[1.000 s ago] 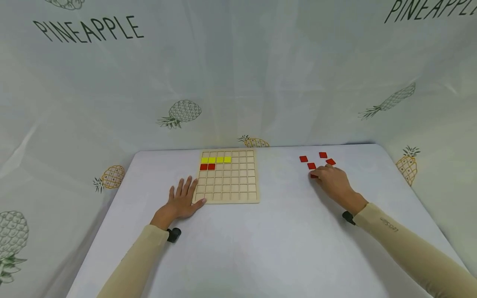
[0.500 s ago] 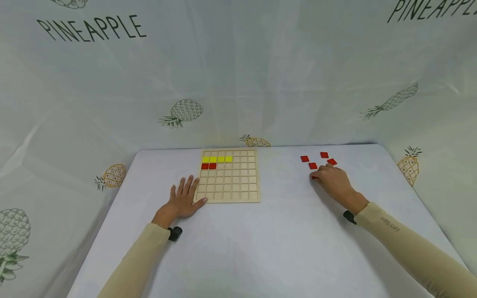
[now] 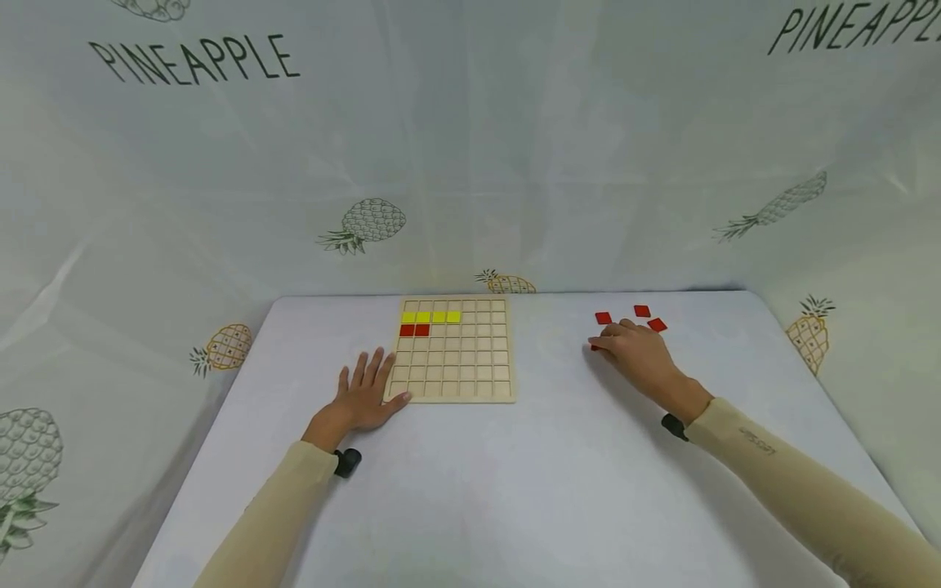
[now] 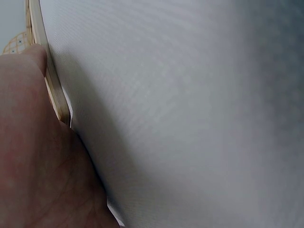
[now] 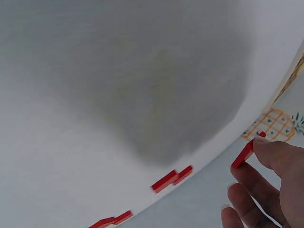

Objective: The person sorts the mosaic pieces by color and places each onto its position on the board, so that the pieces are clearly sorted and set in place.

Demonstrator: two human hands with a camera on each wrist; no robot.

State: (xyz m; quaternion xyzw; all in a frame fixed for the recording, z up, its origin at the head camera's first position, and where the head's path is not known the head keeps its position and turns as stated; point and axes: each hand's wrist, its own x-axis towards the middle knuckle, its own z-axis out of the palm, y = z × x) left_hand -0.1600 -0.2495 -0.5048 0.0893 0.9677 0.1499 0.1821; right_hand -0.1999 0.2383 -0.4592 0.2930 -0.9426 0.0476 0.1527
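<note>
My right hand (image 3: 639,359) pinches a red square tile (image 5: 244,154) between thumb and index finger; in the right wrist view the tile is seen tilted, and the other fingers are bent below it. My left hand (image 3: 362,403) lies with fingers spread at the near left corner of a wooden grid board (image 3: 470,359), its thumb and fingertips touching the board's edge. Along one row of the board sit several yellow tiles (image 3: 439,317). Two red tiles (image 3: 414,331) fill the left end of the row below. In the left wrist view, the palm (image 4: 38,156) is beside the board's edge (image 4: 56,92).
Loose red tiles (image 3: 642,311) lie on the white table (image 3: 500,490) just beyond my right hand; several show in the right wrist view. A white cloth (image 3: 470,163) printed with pineapples hangs behind the table's far edge.
My right hand has moved left from its spot among the loose tiles, carrying the red tile. The left hand stays on the board's corner. The head view has shifted slightly.
</note>
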